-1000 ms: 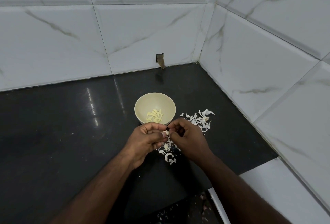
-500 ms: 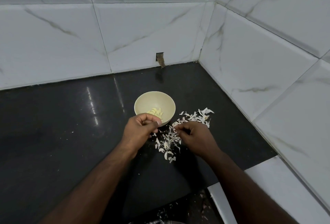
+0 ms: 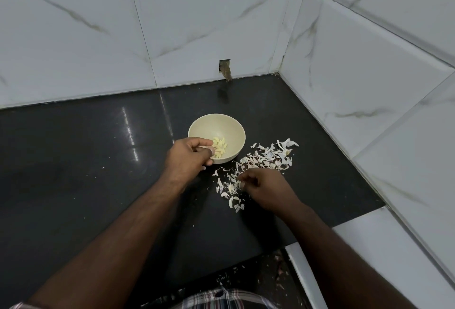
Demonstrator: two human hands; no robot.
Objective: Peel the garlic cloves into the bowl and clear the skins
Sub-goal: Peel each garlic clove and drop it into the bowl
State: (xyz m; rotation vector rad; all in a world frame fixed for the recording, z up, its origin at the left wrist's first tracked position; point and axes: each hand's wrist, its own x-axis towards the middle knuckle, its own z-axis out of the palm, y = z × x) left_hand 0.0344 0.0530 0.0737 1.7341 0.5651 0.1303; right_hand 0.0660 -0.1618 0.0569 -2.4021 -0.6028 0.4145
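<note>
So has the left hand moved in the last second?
Yes. The left hand left the right hand above the skins and went up-left to the bowl, now over its near rim, fingers curled.

You are looking down into a corner where two walls (image 3: 187,25) of white marble-look tile, veined in grey-brown, meet a glossy black counter (image 3: 73,166). A small rectangular hole (image 3: 225,67) is cut in the back wall just above the counter. Overhead light reflects off the counter as bright streaks at your left. A white tiled ledge (image 3: 384,242) adjoins the counter at your right.
</note>
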